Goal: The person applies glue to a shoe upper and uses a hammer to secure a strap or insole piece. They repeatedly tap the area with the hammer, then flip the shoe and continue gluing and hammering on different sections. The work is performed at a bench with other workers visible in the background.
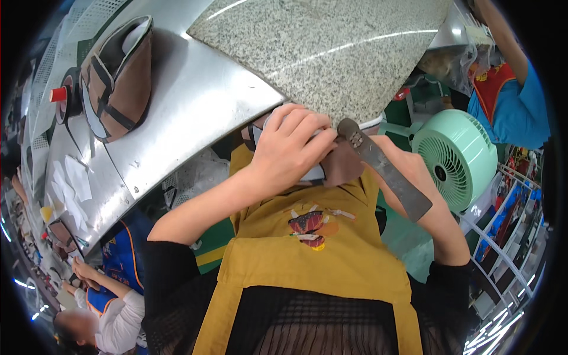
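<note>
My left hand (pixel 294 145) is closed over a brown shoe upper (pixel 343 164) with black and pale trim, at the front corner of a speckled stone slab (pixel 331 65). Its fingers curl across the top and cover much of the piece. On the other side, my right hand (pixel 408 168) is closed round a hammer (pixel 387 171) whose dark metal head has a round face and a broad, flared peen. The round face is close beside my left fingertips; the handle is hidden. Further left, another brown and black shoe upper (pixel 127 83) sits on the metal table (pixel 195 89).
Left on the table are a black roll (pixel 70 97) with a red end and white paper pieces (pixel 74 183). A pale green fan (pixel 455 157) stands close to my right arm. One co-worker (pixel 112 307) is at lower left, another (pixel 515 100) at upper right.
</note>
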{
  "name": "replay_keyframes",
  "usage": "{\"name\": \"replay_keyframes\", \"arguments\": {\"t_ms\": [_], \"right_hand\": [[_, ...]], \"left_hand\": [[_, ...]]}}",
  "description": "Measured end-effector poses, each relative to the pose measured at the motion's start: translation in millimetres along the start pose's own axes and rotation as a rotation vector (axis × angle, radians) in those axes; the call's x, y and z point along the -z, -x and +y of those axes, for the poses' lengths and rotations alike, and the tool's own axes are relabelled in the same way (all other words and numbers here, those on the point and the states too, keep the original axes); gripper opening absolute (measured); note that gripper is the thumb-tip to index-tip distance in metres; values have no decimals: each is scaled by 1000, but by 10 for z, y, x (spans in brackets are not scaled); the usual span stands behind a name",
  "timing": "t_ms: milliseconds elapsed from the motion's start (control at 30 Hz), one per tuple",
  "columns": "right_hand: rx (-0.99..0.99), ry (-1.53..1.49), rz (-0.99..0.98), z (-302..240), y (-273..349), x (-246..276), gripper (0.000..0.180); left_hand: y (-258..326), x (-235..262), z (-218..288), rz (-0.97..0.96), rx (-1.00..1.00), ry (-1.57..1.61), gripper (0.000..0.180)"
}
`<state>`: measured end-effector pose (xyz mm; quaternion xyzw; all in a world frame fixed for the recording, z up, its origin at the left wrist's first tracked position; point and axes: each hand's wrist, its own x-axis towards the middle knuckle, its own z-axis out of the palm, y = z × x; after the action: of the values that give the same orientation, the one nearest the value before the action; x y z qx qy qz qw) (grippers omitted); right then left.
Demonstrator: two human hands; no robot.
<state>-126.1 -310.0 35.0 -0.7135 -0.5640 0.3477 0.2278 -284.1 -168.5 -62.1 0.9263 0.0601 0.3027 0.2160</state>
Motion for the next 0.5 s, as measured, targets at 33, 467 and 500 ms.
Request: {"name": "replay_keyframes", "arguments": {"t_ms": [33,467,500], "right_hand": [[-43,-9,-28,5,-9,-1,26],[113,23,96,-36,19,-4,28],[116,26,96,-16,22,-27,31]], "left_hand": [[-1,2,6,8,44,13,25],[50,-34,-34,24,-32,-12,27],[58,-45,-33,39,-33,-17,27]]}}
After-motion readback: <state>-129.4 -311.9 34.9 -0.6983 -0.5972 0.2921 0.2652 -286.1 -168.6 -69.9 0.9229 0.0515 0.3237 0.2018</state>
